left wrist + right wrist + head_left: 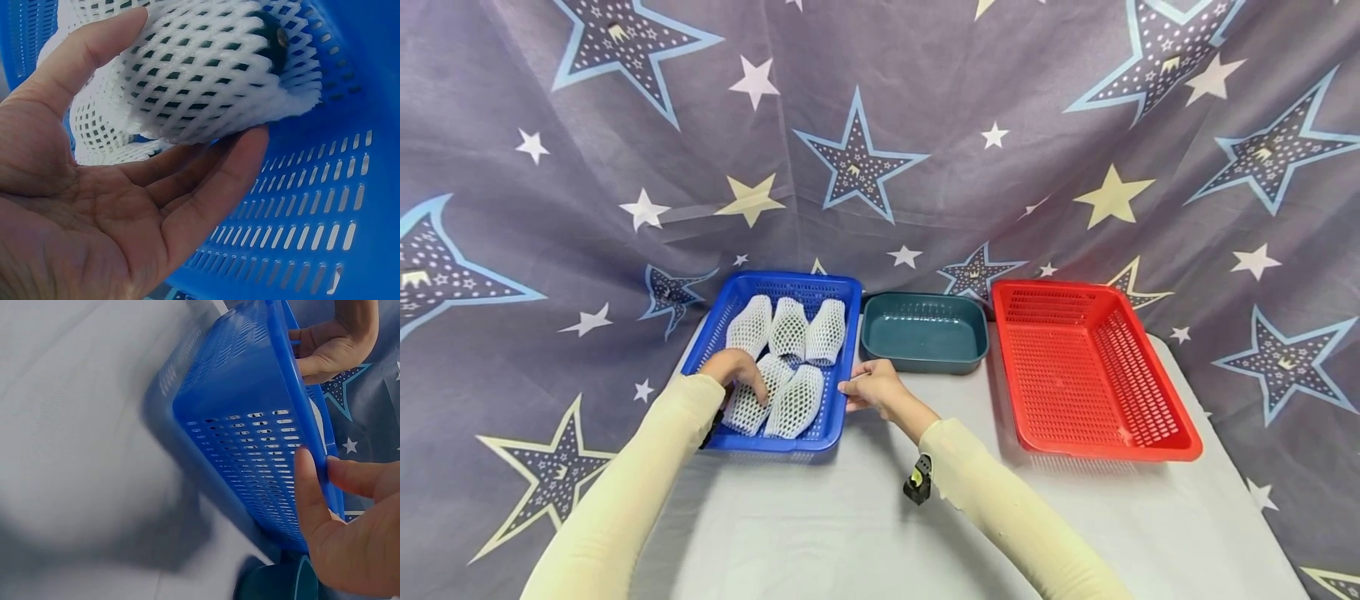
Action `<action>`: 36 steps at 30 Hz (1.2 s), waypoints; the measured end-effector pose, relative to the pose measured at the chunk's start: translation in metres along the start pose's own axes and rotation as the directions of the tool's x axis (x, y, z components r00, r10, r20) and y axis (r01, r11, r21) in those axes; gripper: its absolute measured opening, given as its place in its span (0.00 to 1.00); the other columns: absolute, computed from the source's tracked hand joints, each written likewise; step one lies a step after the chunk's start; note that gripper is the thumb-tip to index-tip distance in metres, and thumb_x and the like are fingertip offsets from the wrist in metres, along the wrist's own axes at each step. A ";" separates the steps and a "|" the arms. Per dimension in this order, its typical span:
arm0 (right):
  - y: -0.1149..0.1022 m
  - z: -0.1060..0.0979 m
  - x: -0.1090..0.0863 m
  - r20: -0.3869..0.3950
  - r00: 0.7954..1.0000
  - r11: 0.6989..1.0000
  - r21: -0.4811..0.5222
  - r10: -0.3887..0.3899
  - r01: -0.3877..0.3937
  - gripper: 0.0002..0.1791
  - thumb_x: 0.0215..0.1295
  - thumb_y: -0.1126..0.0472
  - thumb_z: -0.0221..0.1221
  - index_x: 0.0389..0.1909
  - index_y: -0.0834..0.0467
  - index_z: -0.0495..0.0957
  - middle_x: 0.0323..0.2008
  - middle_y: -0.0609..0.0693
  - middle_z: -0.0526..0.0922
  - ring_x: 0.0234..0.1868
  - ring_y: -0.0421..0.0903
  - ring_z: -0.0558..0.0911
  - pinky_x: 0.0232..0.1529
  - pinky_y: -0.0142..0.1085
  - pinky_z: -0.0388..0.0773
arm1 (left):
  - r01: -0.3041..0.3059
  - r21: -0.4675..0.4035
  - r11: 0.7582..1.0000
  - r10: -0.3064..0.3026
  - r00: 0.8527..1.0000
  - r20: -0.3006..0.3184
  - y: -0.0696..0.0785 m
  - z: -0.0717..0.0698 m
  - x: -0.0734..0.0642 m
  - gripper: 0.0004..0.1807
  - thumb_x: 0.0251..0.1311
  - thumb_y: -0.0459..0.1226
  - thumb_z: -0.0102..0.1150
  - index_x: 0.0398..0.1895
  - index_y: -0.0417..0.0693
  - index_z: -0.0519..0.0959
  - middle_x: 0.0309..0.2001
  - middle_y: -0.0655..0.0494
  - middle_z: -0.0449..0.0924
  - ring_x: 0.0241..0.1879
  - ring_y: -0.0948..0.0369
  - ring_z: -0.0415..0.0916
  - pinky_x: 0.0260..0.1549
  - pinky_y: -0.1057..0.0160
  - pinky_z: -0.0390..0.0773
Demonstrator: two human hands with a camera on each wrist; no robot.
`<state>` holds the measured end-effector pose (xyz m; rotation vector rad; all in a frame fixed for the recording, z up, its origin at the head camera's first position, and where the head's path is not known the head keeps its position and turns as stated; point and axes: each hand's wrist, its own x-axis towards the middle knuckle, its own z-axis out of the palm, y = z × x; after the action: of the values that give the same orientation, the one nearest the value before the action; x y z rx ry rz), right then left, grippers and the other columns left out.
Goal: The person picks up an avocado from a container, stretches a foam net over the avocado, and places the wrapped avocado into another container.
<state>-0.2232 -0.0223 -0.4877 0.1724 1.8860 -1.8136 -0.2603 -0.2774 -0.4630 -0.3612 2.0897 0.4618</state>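
The blue basket (pixel 826 417) holds several dark green fruits in white foam nets, in a back row and a front row. My left hand (pixel 735 368) reaches over its left side and grips the front-left foam-netted fruit (pixel 206 75). The thumb lies on one side of the net, the fingers curve along the other, and the fruit's dark end pokes out of the net's opening. My right hand (pixel 874 388) pinches the basket's right rim between thumb and fingers, the thumb (pixel 310 497) lying on the outer wall. Another netted fruit (pixel 797 402) lies right beside the gripped one.
A dark green tub (pixel 925 365) stands to the right of the blue basket, against the star-patterned curtain (pixel 865 242). Farther right is a larger red basket (pixel 1060 392) with nothing in it. All stand on a white-covered table (pixel 820 525).
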 end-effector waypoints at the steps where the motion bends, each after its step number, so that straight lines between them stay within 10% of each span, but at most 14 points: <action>1: 0.000 0.000 0.000 -0.004 1.000 1.000 -0.002 0.001 -0.001 0.15 0.62 0.77 0.63 0.48 0.75 0.72 0.26 0.52 0.78 0.17 0.41 0.80 0.24 0.32 0.85 | -0.004 0.004 1.000 0.004 1.000 0.004 0.001 0.000 -0.001 0.49 0.57 0.39 0.67 0.69 0.14 0.51 0.67 0.15 0.60 0.66 0.32 0.70 0.63 0.48 0.77; 12: -0.004 -0.004 -0.008 -0.105 0.989 0.984 -0.155 -0.103 0.086 0.26 0.57 0.75 0.69 0.55 0.74 0.73 0.26 0.56 0.82 0.24 0.54 0.86 0.36 0.44 0.88 | -0.054 -0.018 0.998 0.048 0.972 -0.231 0.017 -0.005 -0.030 0.49 0.56 0.44 0.69 0.69 0.19 0.57 0.65 0.22 0.68 0.65 0.37 0.71 0.62 0.50 0.77; 16: -0.010 -0.012 -0.011 -0.134 0.958 0.895 -0.410 -0.252 0.178 0.34 0.55 0.65 0.74 0.62 0.67 0.73 0.33 0.60 0.86 0.36 0.57 0.87 0.42 0.43 0.86 | -0.097 0.101 0.990 0.125 0.940 -0.318 0.029 -0.005 -0.047 0.52 0.59 0.51 0.65 0.73 0.23 0.56 0.71 0.25 0.62 0.69 0.35 0.65 0.67 0.42 0.71; 20: -0.025 -0.028 -0.013 -0.072 0.916 0.766 -0.577 -0.394 0.284 0.36 0.62 0.54 0.71 0.68 0.62 0.71 0.50 0.62 0.86 0.50 0.56 0.85 0.52 0.45 0.82 | -0.210 0.163 0.964 0.260 0.876 -0.407 0.044 0.006 -0.060 0.53 0.62 0.55 0.59 0.76 0.25 0.51 0.75 0.26 0.55 0.73 0.32 0.57 0.72 0.37 0.62; 26: -0.054 -0.063 -0.030 0.080 0.845 0.609 -0.658 -0.529 0.443 0.38 0.71 0.48 0.62 0.77 0.54 0.61 0.72 0.61 0.71 0.70 0.59 0.73 0.70 0.54 0.71 | -0.454 0.126 0.882 0.450 0.732 -0.512 0.077 0.035 -0.070 0.50 0.70 0.56 0.52 0.80 0.33 0.47 0.77 0.30 0.53 0.76 0.35 0.54 0.74 0.38 0.58; 33: -0.064 -0.101 -0.052 0.067 0.759 0.521 -0.688 -0.647 0.505 0.40 0.72 0.47 0.60 0.80 0.50 0.58 0.79 0.56 0.60 0.79 0.56 0.59 0.77 0.59 0.58 | -0.697 0.111 0.708 0.564 0.464 -0.683 0.116 0.074 -0.075 0.46 0.72 0.57 0.52 0.83 0.47 0.47 0.81 0.41 0.48 0.81 0.42 0.44 0.78 0.38 0.47; 36: -0.058 -0.110 -0.058 0.040 0.740 0.510 -0.700 -0.671 0.500 0.40 0.72 0.46 0.59 0.80 0.50 0.57 0.80 0.56 0.57 0.81 0.57 0.54 0.78 0.61 0.53 | -0.756 0.093 0.648 0.560 0.391 -0.730 0.129 0.090 -0.074 0.45 0.72 0.58 0.51 0.83 0.54 0.46 0.83 0.45 0.44 0.82 0.43 0.39 0.78 0.38 0.43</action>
<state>-0.2289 0.0926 -0.4128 -0.6386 2.9233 -1.3288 -0.2101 -0.1159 -0.4204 0.2803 2.9355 1.2662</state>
